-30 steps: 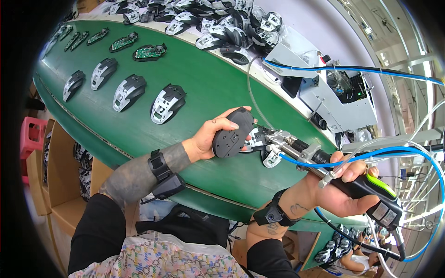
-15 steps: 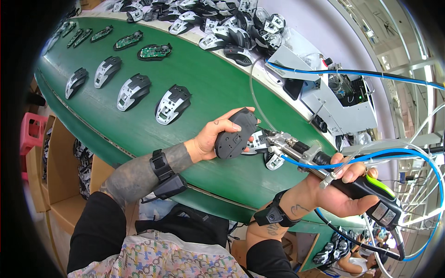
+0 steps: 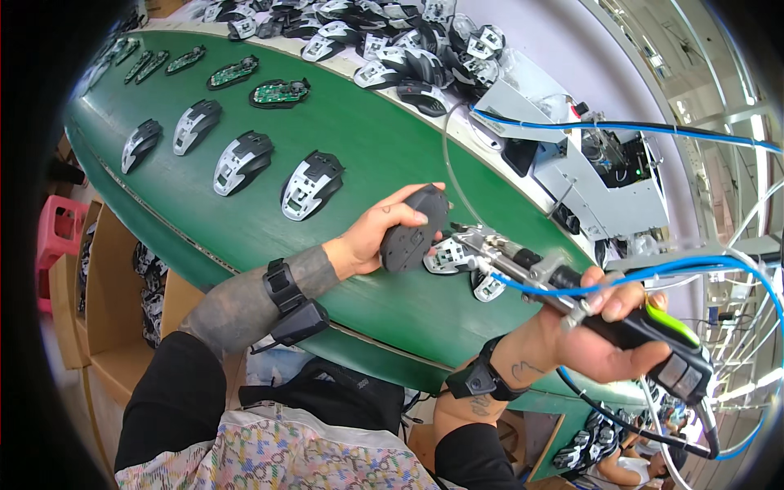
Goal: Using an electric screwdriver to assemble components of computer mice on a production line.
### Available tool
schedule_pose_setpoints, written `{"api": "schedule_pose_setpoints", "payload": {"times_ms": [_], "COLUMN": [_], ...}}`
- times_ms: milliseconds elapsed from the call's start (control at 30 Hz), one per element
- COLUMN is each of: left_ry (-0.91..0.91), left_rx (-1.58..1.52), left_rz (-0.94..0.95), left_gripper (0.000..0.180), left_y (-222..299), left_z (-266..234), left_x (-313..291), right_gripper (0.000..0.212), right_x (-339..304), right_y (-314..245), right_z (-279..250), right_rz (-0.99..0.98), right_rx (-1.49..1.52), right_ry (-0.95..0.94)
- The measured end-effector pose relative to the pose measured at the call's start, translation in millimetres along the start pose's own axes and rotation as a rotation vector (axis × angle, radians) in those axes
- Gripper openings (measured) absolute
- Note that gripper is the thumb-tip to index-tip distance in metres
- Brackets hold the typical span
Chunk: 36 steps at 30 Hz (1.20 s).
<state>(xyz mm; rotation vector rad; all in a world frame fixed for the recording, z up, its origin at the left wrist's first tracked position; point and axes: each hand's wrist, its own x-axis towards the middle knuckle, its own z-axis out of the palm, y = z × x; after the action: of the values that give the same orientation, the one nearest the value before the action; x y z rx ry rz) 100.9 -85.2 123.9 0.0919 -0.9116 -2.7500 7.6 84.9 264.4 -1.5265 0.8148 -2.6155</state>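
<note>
My left hand (image 3: pixel 363 237) grips a black computer mouse (image 3: pixel 413 229) by its sides, its dark underside turned up and toward the right. My right hand (image 3: pixel 600 331) is wrapped around an electric screwdriver (image 3: pixel 523 260) with a black and lime-green body and a metal feed head. The driver's nose points left and sits close beside the mouse's right edge; whether they touch I cannot tell. Beneath that nose, a white-and-black mouse shell (image 3: pixel 446 257) lies on the green belt (image 3: pixel 367 318), with a second shell (image 3: pixel 489 286) partly covered by the tool.
Several mouse shells (image 3: pixel 310 186) stand in a row on the belt, behind them several bases with green circuit boards (image 3: pixel 279 93). A pile of shells (image 3: pixel 408 61) fills the back ledge beside a grey machine (image 3: pixel 600 184). Blue hoses (image 3: pixel 719 261) loop at right. Cardboard boxes (image 3: pixel 122 359) stand at left.
The mouse in my left hand has tilted more edge-on and its right edge has shifted slightly left from the driver's nose. My right hand holds the screwdriver in nearly the same place.
</note>
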Motion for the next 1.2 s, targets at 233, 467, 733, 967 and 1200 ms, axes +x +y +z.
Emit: {"api": "schedule_pose_setpoints", "payload": {"times_ms": [233,467,733,967,1200], "left_ry": [0.228,0.078,0.066,0.124,0.285], "left_rx": [-0.157,-0.281,-0.291,-0.282,-0.162], "left_rz": [0.115,0.182,0.194,0.151,0.103], "left_gripper": [0.05,0.051,0.053,0.053,0.054], "left_y": [18.9,28.6,27.0,21.4,20.3], "left_z": [-14.2,-12.2,-7.1,-4.6,-14.6], "left_x": [9.1,0.9,-1.8,-1.9,0.8], "right_gripper": [0.05,0.052,0.05,0.051,0.048], "right_x": [3.7,-1.9,-1.9,-4.2,3.0], "right_y": [-9.0,7.1,12.1,14.5,-13.7], "right_z": [25.4,41.5,43.1,49.6,44.9], "right_rz": [0.102,0.178,0.2,0.187,0.131], "right_rx": [0.08,0.063,0.088,-0.013,0.082], "right_ry": [-0.1,-0.143,-0.144,-0.074,-0.035]}}
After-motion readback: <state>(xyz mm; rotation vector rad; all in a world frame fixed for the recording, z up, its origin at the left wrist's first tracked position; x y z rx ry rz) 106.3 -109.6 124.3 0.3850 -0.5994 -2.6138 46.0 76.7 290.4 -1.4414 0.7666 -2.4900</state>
